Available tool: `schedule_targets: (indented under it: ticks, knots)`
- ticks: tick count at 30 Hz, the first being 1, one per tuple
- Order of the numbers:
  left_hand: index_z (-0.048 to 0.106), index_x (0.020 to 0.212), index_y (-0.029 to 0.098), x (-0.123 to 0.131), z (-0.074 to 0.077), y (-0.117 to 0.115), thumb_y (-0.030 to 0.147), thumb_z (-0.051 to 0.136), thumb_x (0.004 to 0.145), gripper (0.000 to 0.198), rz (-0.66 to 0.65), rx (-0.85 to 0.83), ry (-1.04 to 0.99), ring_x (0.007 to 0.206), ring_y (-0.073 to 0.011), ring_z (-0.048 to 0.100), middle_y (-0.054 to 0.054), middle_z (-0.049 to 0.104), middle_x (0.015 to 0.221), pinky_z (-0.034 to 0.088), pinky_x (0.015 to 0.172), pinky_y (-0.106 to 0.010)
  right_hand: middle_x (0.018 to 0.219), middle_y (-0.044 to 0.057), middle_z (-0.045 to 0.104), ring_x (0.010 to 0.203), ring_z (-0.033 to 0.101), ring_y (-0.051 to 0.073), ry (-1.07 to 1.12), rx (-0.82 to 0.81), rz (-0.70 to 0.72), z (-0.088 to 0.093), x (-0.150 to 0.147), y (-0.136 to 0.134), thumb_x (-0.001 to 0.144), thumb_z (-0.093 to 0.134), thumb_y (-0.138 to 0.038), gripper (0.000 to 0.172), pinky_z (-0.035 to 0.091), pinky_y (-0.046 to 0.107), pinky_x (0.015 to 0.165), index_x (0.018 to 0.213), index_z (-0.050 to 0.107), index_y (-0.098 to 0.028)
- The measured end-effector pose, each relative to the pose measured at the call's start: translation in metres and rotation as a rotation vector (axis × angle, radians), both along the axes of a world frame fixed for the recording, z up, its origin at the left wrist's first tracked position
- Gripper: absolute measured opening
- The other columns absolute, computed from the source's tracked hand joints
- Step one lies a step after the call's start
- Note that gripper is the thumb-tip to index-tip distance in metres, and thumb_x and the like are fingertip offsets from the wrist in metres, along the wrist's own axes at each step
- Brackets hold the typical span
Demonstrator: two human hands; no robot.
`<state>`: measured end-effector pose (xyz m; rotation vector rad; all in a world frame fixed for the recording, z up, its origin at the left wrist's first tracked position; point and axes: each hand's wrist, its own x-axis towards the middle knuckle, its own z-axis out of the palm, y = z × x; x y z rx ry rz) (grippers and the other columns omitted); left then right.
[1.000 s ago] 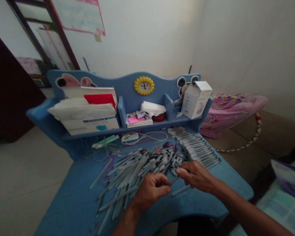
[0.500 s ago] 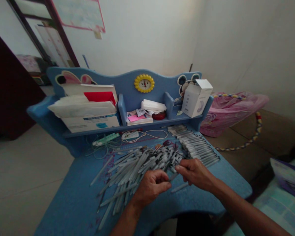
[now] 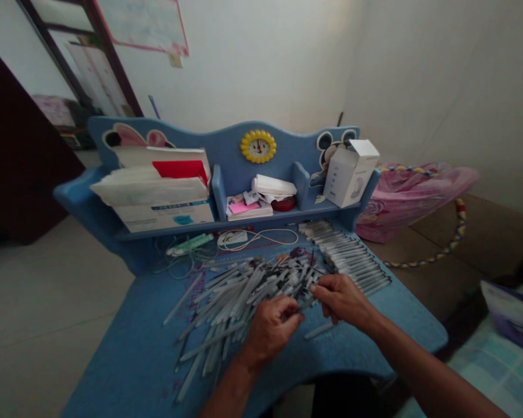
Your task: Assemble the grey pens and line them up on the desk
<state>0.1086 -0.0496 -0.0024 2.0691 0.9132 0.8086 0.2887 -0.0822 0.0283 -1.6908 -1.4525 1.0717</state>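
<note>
In the head view, a thin, translucent grey plastic tube (image 3: 305, 303) sits between the hands, just beside the near right side of a heaped pile of pale grey, slender plastic pens (image 3: 235, 302). The likeliest trouble is a slip: the tube looks narrow and smooth, and little of it shows between the fingers, so an uneven pull or twist could send it into the pile, where it would be hard to pick out. A careless right wrist might also knock the neat row of clear, dark-tipped pens (image 3: 353, 255) at the far right, since that forearm lies near it. The single pale pen (image 3: 319, 331) below the right hand could be nudged toward the near edge of the blue desk (image 3: 126, 354).

As for grip, the left hand (image 3: 273, 326) is curled, thumb and forefinger closed on the tube's left end. The right hand (image 3: 342, 302) pinches its other end; exactly how firmly, I cannot tell.
</note>
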Motion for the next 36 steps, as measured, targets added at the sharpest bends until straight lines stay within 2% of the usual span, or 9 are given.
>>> schedule_targets:
  ticks: [3, 5, 11, 16, 21, 24, 28, 32, 36]
  knots:
    - [0.06, 0.066, 0.018, 0.001, -0.003, -0.001, 0.018, 0.057, 0.072, 0.007, 0.036, 0.147, 0.011, 0.06, -0.0117, 0.051, 0.002, 0.055, 0.061, 0.035, 0.058, -0.023, 0.037, -0.005, 0.051, 0.027, 0.044, 0.007, 0.023, -0.038, -0.034, -0.003, 0.0, 0.003, 0.08, 0.047, -0.041, 0.033, 0.027, 0.016, 0.027, 0.056, 0.047, -0.018]
    - [0.061, 0.066, 0.019, 0.002, -0.003, -0.001, 0.018, 0.059, 0.071, 0.006, 0.042, 0.093, -0.006, 0.058, -0.0115, 0.05, 0.002, 0.055, 0.06, 0.035, 0.056, -0.023, 0.036, -0.005, 0.051, 0.026, 0.043, 0.007, 0.02, -0.051, -0.059, -0.006, -0.001, 0.005, 0.08, 0.046, -0.042, 0.034, 0.025, 0.015, 0.027, 0.056, 0.046, -0.018]
    - [0.064, 0.071, 0.015, -0.001, 0.001, 0.004, 0.025, 0.063, 0.068, 0.011, -0.074, -0.61, -0.18, 0.048, -0.0084, 0.045, 0.002, 0.058, 0.056, 0.031, 0.046, -0.02, 0.038, -0.004, 0.052, 0.025, 0.042, 0.006, 0.125, -0.055, -0.115, -0.007, -0.003, 0.006, 0.08, 0.046, -0.049, 0.039, 0.026, 0.015, 0.027, 0.057, 0.045, -0.018]
    - [0.06, 0.073, 0.014, -0.007, 0.003, 0.01, 0.023, 0.067, 0.064, 0.015, -0.028, -0.863, -0.39, 0.039, -0.0044, 0.038, 0.001, 0.061, 0.054, 0.023, 0.039, -0.017, 0.043, -0.003, 0.055, 0.03, 0.046, 0.007, 0.174, -0.01, -0.14, -0.011, 0.006, 0.005, 0.081, 0.043, -0.053, 0.039, 0.03, 0.016, 0.03, 0.067, 0.051, -0.016]
    - [0.056, 0.075, 0.014, -0.011, 0.006, 0.017, 0.023, 0.071, 0.06, 0.023, 0.074, -0.928, -0.572, 0.037, -0.0036, 0.041, 0.0, 0.063, 0.056, 0.024, 0.037, -0.015, 0.048, -0.002, 0.057, 0.037, 0.05, 0.01, -0.269, 0.016, -0.165, -0.027, 0.025, -0.001, 0.08, 0.048, -0.036, 0.024, 0.034, 0.019, 0.038, 0.07, 0.059, -0.017]
    - [0.059, 0.079, 0.013, -0.011, 0.007, 0.018, 0.022, 0.073, 0.058, 0.026, 0.112, -0.941, -0.623, 0.039, -0.0038, 0.045, 0.0, 0.064, 0.057, 0.028, 0.038, -0.014, 0.064, 0.003, 0.066, 0.06, 0.062, 0.015, -0.6, 0.036, -0.059, -0.031, 0.021, -0.005, 0.079, 0.051, -0.027, 0.017, 0.04, 0.022, 0.054, 0.077, 0.065, -0.019]
    - [0.064, 0.083, 0.011, -0.008, 0.006, 0.017, 0.02, 0.074, 0.059, 0.028, 0.104, -0.956, -0.646, 0.041, -0.0038, 0.047, -0.001, 0.064, 0.058, 0.032, 0.04, -0.014, 0.081, 0.008, 0.071, 0.079, 0.065, 0.02, -0.905, -0.005, 0.072, -0.032, -0.002, -0.004, 0.081, 0.051, -0.029, 0.018, 0.042, 0.026, 0.065, 0.089, 0.066, -0.022]
    - [0.063, 0.076, 0.012, -0.008, 0.002, 0.017, 0.02, 0.075, 0.059, 0.023, 0.116, -0.963, -0.704, 0.043, -0.0045, 0.05, -0.001, 0.065, 0.062, 0.035, 0.042, -0.014, 0.082, 0.017, 0.07, 0.079, 0.066, 0.026, -1.0, -0.032, 0.11, -0.036, -0.018, 0.006, 0.082, 0.048, -0.02, 0.02, 0.043, 0.031, 0.066, 0.089, 0.066, -0.015]
    - [0.061, 0.072, 0.013, -0.01, 0.001, 0.018, 0.019, 0.074, 0.061, 0.019, 0.128, -0.944, -0.785, 0.046, -0.0054, 0.053, -0.001, 0.066, 0.065, 0.036, 0.043, -0.015, 0.082, 0.017, 0.07, 0.079, 0.066, 0.028, -1.003, -0.033, 0.117, -0.038, -0.016, 0.008, 0.081, 0.046, -0.016, 0.02, 0.043, 0.032, 0.065, 0.085, 0.065, -0.014]
